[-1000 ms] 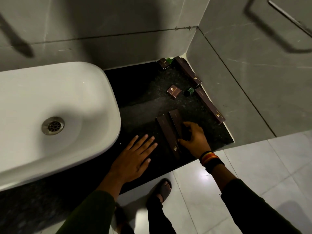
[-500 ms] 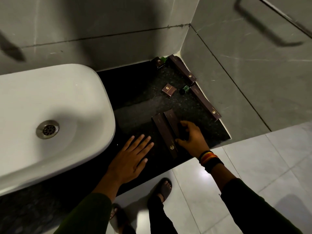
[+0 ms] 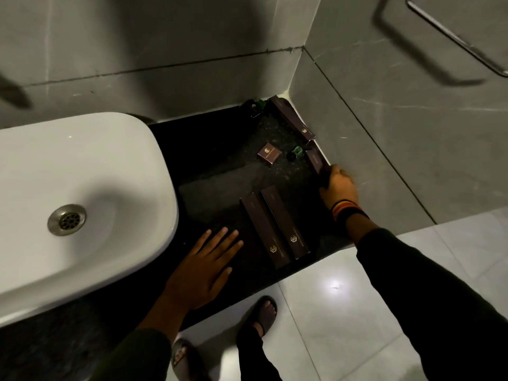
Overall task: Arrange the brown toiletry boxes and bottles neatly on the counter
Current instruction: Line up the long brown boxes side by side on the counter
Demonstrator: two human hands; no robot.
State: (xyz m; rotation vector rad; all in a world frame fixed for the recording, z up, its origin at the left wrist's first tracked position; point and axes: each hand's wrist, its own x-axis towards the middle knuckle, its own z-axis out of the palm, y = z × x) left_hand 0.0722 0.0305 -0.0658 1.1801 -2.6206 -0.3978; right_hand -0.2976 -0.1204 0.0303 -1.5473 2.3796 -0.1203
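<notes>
Two long brown boxes (image 3: 277,225) lie side by side near the front edge of the black counter (image 3: 220,185). My right hand (image 3: 338,188) is closed on a third long brown box (image 3: 316,159) that lies against the right wall. A fourth long box (image 3: 291,118) rests in the back corner. A small square brown box (image 3: 269,154) sits mid-counter, with a small green-capped bottle (image 3: 295,153) beside it. Another small dark bottle (image 3: 254,107) lies at the back wall. My left hand (image 3: 203,268) rests flat on the counter, fingers spread.
A white basin (image 3: 82,204) with a metal drain fills the left side. Grey tiled walls close the back and right. A metal towel bar (image 3: 453,37) hangs on the right wall. My sandalled feet (image 3: 264,314) stand on the pale floor tiles below the counter edge.
My right hand left the two side-by-side boxes and moved back and right to the long box by the wall, closing on it. The left hand stayed flat.
</notes>
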